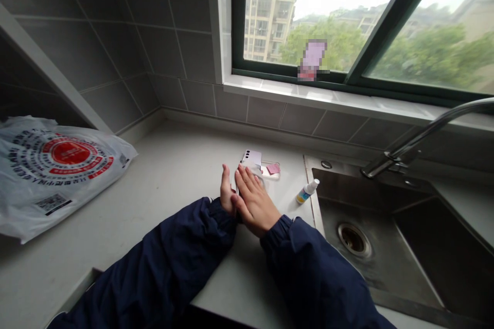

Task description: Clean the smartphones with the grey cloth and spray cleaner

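Note:
In the middle of the counter my two hands meet. My right hand (252, 204) lies across the left, its fingers straight and flat against a pale, thin cloth or wipe (254, 166). My left hand (227, 191) is beneath and to the left, thumb pointing up; its other fingers are hidden. Just beyond my fingertips shows the upper part of a light lilac phone (253, 157), camera lenses facing up; whether a hand touches it I cannot tell. Right of it, on the counter, lies a clear phone case (276, 177) with a small pink cloth (273, 168) on it.
A small white spray bottle (307, 192) stands at the left rim of the steel sink (314, 205), under a curved tap (420, 136). A printed white plastic bag (62, 164) fills the counter's left side. Behind are a tiled wall and a window (316, 25) with a blurred-out patch.

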Demonstrator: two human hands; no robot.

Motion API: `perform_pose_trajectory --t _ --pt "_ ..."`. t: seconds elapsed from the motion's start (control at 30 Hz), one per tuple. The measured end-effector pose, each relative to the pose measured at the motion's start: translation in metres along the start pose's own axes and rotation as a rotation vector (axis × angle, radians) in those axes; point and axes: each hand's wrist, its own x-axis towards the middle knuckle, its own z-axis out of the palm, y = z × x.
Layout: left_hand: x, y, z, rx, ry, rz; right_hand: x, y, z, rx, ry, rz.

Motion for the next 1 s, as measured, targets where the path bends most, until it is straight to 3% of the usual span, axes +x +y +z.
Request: perform_pose_trajectory --t 0.2,0.3,0.5,0.6,0.73,1.0 --pt "-0.001 0.004 0.010 -0.046 -0.045 0.021 0.008 -0.001 -0.001 0.014 0.054 0.053" --pt "-0.004 0.012 0.011 0.008 -0.046 -0.008 -0.009 -0.011 -0.001 -0.003 0.030 0.020" --pt "-0.002 0.022 0.005 0.156 -0.020 0.108 -0.055 -0.028 0.007 -0.030 0.040 -0.081" --pt "-0.001 0.024 0.002 0.189 -0.036 0.097 -0.065 -0.026 0.018 -0.087 0.081 -0.125" --pt "-0.001 0.023 -0.001 0.182 -0.026 0.030 -0.065 -0.022 0.025 -0.099 0.125 -0.137" --pt "-0.005 0.003 0.002 0.114 -0.070 -0.082 -0.035 -0.008 0.011 0.009 0.046 -0.035"
